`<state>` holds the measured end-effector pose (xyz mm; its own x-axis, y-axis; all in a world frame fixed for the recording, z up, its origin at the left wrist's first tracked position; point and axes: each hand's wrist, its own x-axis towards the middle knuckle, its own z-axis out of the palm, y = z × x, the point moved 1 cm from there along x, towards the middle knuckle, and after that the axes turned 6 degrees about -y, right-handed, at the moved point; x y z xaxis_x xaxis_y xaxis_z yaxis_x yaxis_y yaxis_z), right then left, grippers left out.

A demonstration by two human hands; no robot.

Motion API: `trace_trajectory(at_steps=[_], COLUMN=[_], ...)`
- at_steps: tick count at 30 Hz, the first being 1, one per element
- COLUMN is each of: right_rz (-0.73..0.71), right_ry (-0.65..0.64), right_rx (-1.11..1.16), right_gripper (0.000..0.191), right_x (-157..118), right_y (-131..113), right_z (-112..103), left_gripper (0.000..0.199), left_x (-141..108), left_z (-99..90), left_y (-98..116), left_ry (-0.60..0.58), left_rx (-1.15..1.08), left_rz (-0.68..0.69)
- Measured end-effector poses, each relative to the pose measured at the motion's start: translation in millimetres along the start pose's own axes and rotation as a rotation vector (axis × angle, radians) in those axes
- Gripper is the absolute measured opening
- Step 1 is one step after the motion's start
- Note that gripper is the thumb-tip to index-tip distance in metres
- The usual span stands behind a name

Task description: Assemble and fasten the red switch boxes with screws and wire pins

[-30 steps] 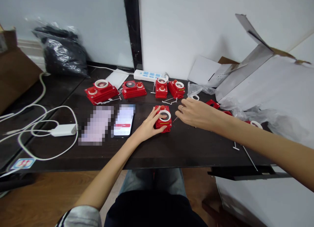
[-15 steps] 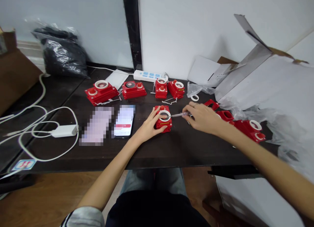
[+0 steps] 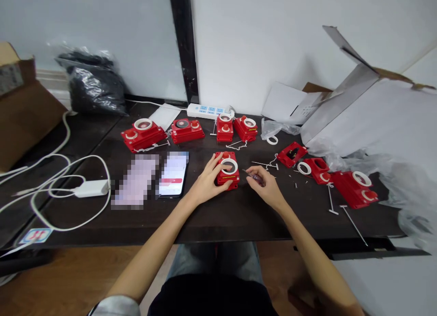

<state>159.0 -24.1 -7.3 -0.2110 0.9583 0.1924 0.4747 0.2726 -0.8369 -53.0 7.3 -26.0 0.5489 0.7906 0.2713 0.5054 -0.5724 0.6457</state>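
My left hand point(image 3: 208, 179) is wrapped round a red alarm button box point(image 3: 233, 180) at the middle of the table, its fingers over the white ring point(image 3: 233, 161) and along the side. The box rests on the tabletop. Just to its right, my right hand point(image 3: 268, 188) is closed on a screwdriver point(image 3: 256, 178) with a purplish see-through handle; its short visible shaft points left towards the box, apart from it. A small white-tipped rod point(image 3: 268, 165) lies beyond my right hand.
More red boxes stand behind, such as one point(image 3: 187, 133) before the power strip point(image 3: 208, 111). Opened red parts point(image 3: 292, 154), a loose white ring point(image 3: 303, 168) and small screws point(image 3: 296, 185) lie right. Two phones, one showing a lit screen point(image 3: 172, 175), and a cable point(image 3: 109, 188) lie left.
My right hand has drawn in closer to my body, and the screwdriver has turned and come away from the red box's ring. My left hand keeps hold of the box.
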Motion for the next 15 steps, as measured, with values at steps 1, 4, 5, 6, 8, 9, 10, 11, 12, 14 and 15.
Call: trace_trajectory(at_steps=[1, 4, 5, 6, 8, 9, 10, 11, 12, 14, 15], right_rz=[-0.001, -0.003, 0.005, 0.018, 0.042, 0.053, 0.064, 0.071, 0.073, 0.057, 0.036], right_ry=[-0.004, 0.000, 0.009, 0.022, 0.061, 0.084, 0.110, 0.136, 0.166, 0.229, 0.258], right_rx=[0.040, 0.128, 0.154, 0.182, 0.229, 0.234, 0.227, 0.223, 0.234, 0.305, 0.345], right_gripper=[0.018, 0.017, 0.018, 0.019, 0.023, 0.025, 0.025, 0.024, 0.022, 0.022, 0.023], right_x=[-0.8, -3.6, -4.6, -5.5, -7.3, -8.0, -8.6, -8.9, -8.9, -7.6, -6.1], right_y=[2.5, 9.5, 10.8, 11.5, 10.5, 9.3, 7.7, 6.1, 4.5, 1.0, -1.2], right_z=[-1.6, -5.5, -6.8, -8.6, -14.1, -18.0, -22.4, -27.0, -31.7, -39.6, -42.3], left_gripper=[0.033, 0.035, 0.036, 0.036, 0.035, 0.033, 0.031, 0.029, 0.027, 0.024, 0.024], left_x=[0.0, 0.5, 0.9, 1.4, 2.6, 3.3, 4.0, 4.6, 5.2, 6.1, 6.4], left_z=[0.3, 2.3, 3.3, 4.3, 6.2, 6.9, 7.2, 7.2, 6.9, 5.8, 5.2], left_y=[0.1, 0.2, 0.2, 0.3, 0.7, 1.2, 1.9, 2.9, 4.1, 6.6, 7.7], left_ry=[0.005, 0.027, 0.039, 0.054, 0.083, 0.092, 0.098, 0.102, 0.108, 0.113, 0.110], left_rx=[0.005, 0.004, 0.001, -0.003, -0.011, -0.014, -0.015, -0.014, -0.013, -0.017, -0.022], left_rz=[0.000, -0.001, -0.002, -0.003, 0.001, 0.010, 0.021, 0.035, 0.050, 0.077, 0.083])
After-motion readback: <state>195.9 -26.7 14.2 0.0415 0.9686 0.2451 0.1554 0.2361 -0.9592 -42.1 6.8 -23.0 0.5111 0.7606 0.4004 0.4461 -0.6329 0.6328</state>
